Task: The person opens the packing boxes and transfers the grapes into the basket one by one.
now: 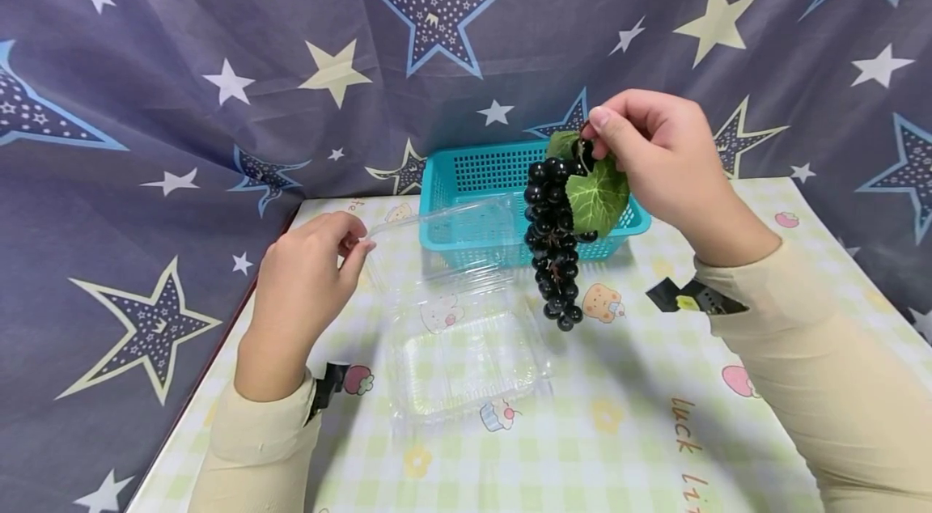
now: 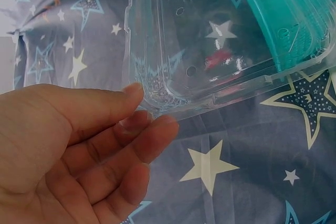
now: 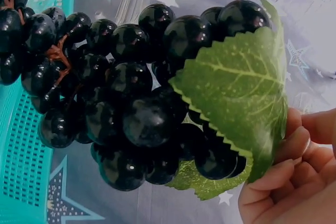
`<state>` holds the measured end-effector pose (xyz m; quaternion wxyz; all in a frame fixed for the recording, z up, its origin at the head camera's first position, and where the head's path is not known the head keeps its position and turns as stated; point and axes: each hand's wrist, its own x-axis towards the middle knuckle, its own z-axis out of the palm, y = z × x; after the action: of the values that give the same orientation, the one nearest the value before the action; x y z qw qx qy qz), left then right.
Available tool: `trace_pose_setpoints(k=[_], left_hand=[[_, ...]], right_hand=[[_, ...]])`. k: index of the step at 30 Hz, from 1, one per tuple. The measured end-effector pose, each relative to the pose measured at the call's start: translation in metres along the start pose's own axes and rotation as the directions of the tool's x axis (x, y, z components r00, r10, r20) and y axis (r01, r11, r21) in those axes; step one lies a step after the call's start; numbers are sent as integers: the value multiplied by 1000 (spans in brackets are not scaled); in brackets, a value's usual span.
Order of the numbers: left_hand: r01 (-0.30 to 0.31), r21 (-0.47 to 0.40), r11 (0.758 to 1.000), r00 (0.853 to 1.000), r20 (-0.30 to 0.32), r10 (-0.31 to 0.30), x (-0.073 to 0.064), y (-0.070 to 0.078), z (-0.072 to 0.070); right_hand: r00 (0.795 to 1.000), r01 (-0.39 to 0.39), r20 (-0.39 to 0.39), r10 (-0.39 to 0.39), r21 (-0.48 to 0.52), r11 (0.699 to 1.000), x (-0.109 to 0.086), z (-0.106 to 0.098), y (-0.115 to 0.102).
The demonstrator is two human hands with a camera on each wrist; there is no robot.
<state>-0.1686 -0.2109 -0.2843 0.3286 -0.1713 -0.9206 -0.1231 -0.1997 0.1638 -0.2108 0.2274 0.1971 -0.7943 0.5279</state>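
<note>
My right hand pinches the top of a bunch of black grapes with green leaves. The bunch hangs down in front of the turquoise basket. In the right wrist view the grapes fill the middle, and a leaf covers the stem near the fingertips. My left hand pinches the lid edge of a clear plastic clamshell box. The lid stands raised, and the lower half rests on the table. In the left wrist view, thumb and fingers hold one corner of the clear lid.
A turquoise perforated basket stands at the back of the table, partly behind the lid and the grapes. Green checked cloth with printed pictures covers the table. A dark curtain with stars hangs right behind it.
</note>
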Motion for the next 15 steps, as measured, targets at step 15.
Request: trace_pose_setpoints(k=[15], left_hand=[[9, -1, 1000, 1000, 11, -9, -1, 0, -1]], right_hand=[[997, -63, -42, 61, -49, 997, 30, -8, 17]])
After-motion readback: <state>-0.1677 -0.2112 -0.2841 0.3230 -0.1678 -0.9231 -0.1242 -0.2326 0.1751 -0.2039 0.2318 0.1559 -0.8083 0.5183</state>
